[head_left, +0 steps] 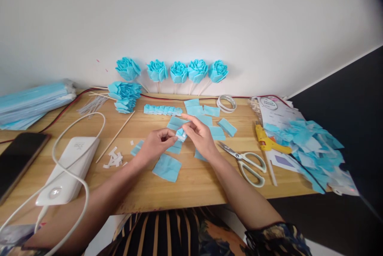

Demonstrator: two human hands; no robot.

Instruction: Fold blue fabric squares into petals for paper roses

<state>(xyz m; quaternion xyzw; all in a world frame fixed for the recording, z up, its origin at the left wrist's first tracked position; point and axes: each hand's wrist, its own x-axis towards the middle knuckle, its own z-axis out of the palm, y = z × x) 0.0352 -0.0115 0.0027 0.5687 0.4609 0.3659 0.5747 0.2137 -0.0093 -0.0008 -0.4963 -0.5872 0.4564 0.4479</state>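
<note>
Between my two hands, over the middle of the wooden table, is a small folded blue petal piece (180, 133) with a white strip along its lower edge. My left hand (158, 142) pinches it from the left with thumb and finger. From the right, my right hand (199, 133) grips its other side, index finger stretched forward. Flat blue fabric pieces (167, 167) lie around and beneath the hands. Just beyond, a row of folded blue petals (163, 110) lies on the table. Small white strips (114, 158) are scattered to the left.
Blue flowers on sticks (178, 72) lean against the wall. Scissors (243, 162), a yellow glue gun (271, 142) and a heap of blue scraps (314, 148) lie right; a tape roll (226, 104) sits behind. Left are a power bank (70, 168), phone (22, 160) and wooden stick (116, 136).
</note>
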